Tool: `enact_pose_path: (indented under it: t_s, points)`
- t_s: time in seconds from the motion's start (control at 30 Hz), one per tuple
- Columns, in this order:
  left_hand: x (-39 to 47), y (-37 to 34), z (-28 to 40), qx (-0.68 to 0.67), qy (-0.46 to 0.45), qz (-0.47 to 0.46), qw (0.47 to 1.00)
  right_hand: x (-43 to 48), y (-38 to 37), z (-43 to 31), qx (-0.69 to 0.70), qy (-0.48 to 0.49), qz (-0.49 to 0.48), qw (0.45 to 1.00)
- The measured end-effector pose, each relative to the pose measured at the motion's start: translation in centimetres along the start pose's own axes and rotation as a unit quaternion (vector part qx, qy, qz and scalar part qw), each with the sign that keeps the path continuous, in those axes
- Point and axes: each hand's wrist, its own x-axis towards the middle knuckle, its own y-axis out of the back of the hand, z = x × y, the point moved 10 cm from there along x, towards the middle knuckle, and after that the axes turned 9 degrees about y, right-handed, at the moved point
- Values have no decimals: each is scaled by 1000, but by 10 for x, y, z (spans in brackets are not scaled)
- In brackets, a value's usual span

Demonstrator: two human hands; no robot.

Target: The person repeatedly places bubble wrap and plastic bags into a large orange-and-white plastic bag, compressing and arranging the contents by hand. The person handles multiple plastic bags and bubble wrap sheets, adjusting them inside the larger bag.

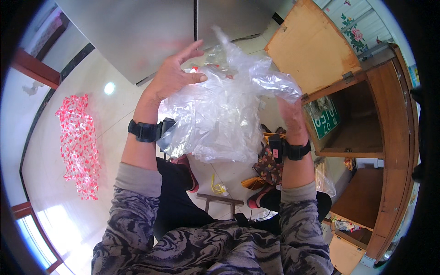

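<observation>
A pile of crumpled clear plastic bags [223, 120] lies in front of me, between my forearms. My left hand [175, 74] is over its upper left part, thumb and fingers spread apart, with nothing gripped between them. Clear plastic film [271, 80] stretches across the upper right and covers most of my right hand [288, 106]; whether the fingers are closed on it cannot be seen. Small red marks show at the top of the pile. Each wrist wears a black strap with a small device.
A plastic bag with red hearts [79, 147] lies on the tiled floor at left. Beyond the pile stands a grey metal-fronted appliance [137, 31]. At right is a wooden cabinet [395, 144], its door [312, 44] open. A small wooden stool [220, 199] and patterned cloth [270, 165] are below.
</observation>
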Motion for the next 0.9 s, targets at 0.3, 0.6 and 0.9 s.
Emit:
enact_pose_path:
  t_s: [0.3,0.6,0.9]
  points:
    - [5,9,-22,-77,64,-23,995,-10,-10,40,33,-174,30,984]
    - [1,61,-33,-54,75,147,985,-23,60,103,-20,-184,156,970]
    - [-2,52,7,-177,-92,60,978,-6,87,51,-170,60,208,961]
